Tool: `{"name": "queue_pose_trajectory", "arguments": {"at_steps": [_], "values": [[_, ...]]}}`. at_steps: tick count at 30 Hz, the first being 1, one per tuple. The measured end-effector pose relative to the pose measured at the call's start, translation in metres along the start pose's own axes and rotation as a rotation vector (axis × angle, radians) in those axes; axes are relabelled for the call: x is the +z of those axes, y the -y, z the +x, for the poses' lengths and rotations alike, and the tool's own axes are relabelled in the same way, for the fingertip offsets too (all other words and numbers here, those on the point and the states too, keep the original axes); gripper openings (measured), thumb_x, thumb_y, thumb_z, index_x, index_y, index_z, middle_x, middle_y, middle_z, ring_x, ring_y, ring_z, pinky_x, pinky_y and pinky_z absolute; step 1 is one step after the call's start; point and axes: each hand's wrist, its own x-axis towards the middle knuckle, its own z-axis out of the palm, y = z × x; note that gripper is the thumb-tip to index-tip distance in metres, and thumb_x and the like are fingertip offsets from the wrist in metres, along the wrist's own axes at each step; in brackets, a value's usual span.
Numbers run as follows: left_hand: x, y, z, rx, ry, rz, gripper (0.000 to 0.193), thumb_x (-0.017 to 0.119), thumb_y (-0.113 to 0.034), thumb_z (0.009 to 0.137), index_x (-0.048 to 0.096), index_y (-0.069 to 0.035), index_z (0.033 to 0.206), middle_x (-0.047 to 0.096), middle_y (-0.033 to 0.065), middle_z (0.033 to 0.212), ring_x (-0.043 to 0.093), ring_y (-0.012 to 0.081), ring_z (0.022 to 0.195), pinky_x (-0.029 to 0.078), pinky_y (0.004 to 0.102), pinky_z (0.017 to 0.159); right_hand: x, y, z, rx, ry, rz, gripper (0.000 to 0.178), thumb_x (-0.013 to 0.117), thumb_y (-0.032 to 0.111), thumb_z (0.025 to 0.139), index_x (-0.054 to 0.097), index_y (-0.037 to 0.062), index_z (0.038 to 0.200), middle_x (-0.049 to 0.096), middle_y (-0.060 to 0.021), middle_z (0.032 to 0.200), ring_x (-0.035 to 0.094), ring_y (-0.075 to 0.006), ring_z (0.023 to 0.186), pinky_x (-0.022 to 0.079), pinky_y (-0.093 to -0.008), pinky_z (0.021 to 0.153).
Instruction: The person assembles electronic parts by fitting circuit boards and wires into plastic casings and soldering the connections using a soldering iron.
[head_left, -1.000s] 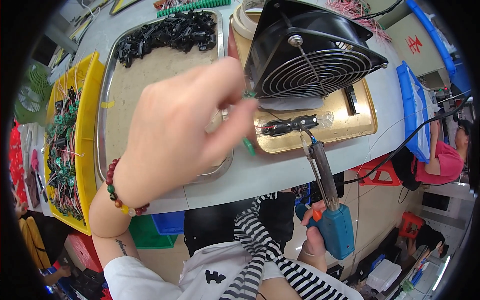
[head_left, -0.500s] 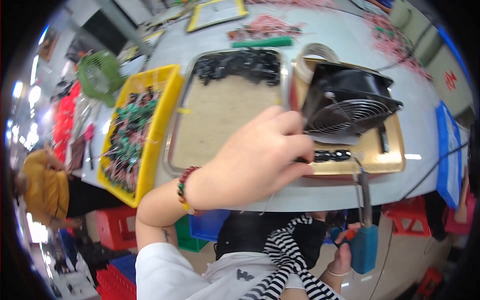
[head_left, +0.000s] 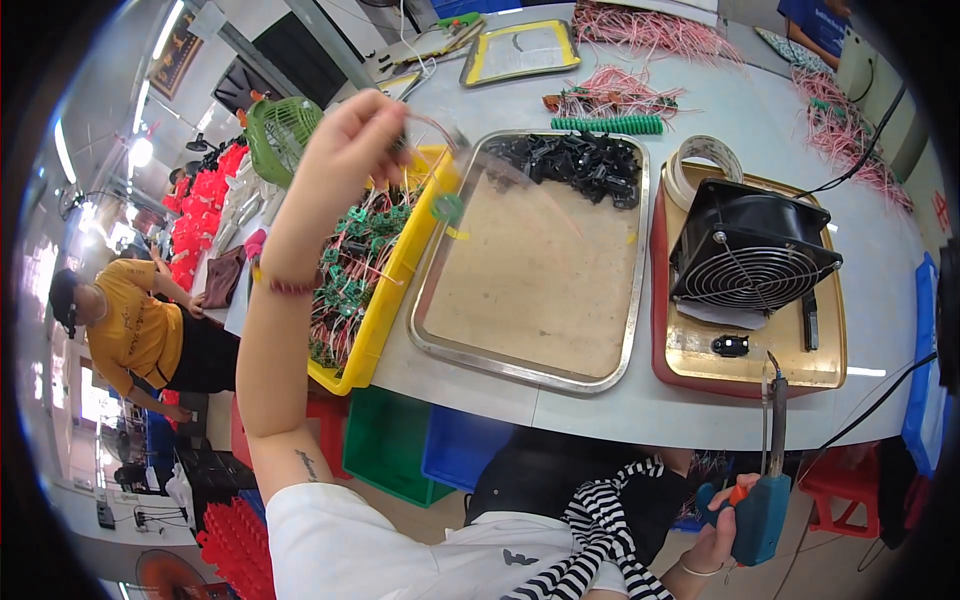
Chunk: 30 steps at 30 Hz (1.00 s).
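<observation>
Head view. The left hand point(head_left: 355, 135), at eleven o'clock, pinches a blurred wired piece point(head_left: 447, 207), its green part hanging over the rim of the yellow bin point(head_left: 400, 300) at ten o'clock, where wired green boards point(head_left: 375, 235) lie heaped. The right hand point(head_left: 715, 540), between four and five o'clock, is closed round the blue handle of a soldering gun point(head_left: 765, 515); its tip points toward twelve, near but apart from a single black housing point(head_left: 731, 346) on the gold tray point(head_left: 690, 345) at three o'clock. A black fan point(head_left: 750, 250) stands just above that housing. At one o'clock, more black housings point(head_left: 590, 165) fill the far end of a steel-rimmed tray on the desk point(head_left: 450, 388). Compared with one second earlier, the left hand has swung from the gold tray to the bin, suggesting that soldering is paused.
</observation>
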Motion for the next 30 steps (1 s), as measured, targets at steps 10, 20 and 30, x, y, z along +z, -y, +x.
{"name": "queue_pose_trajectory", "arguments": {"at_steps": [10,20,30], "values": [[-0.094,0.195,0.035,-0.442,-0.353,0.209,0.032,0.06,-0.035,0.091,0.061,-0.005,0.08,0.066,0.0039,0.068,0.056,0.0088,0.051,0.044,0.0235,0.053,0.001,-0.004,-0.002,0.026,-0.011,0.021,0.052,0.067,0.024,0.074,0.053,-0.0033,0.117,0.053,-0.0145,0.111,0.052,-0.0165,0.07,0.043,-0.0244,0.059],[-0.1,0.184,-0.024,-0.508,-0.278,1.178,0.044,0.058,-0.044,0.081,0.064,-0.001,0.076,0.068,0.0196,0.082,0.064,0.0376,0.077,0.049,0.0484,0.071,-0.004,-0.01,0.002,0.013,0.042,0.006,0.053,0.067,0.027,0.077,0.052,-0.0021,0.117,0.051,-0.013,0.11,0.052,-0.0154,0.069,0.042,-0.0247,0.059],[0.065,0.071,0.029,0.147,-0.031,0.78,0.024,0.068,-0.026,0.081,0.064,-0.002,0.086,0.067,0.0157,0.08,0.066,0.0317,0.077,0.051,0.0394,0.068,0.007,0.004,0.001,-0.013,0.034,0.039,0.05,0.063,0.027,0.079,0.046,-0.0026,0.115,0.047,-0.0102,0.108,0.052,-0.0139,0.075,0.041,-0.0265,0.069]]}}
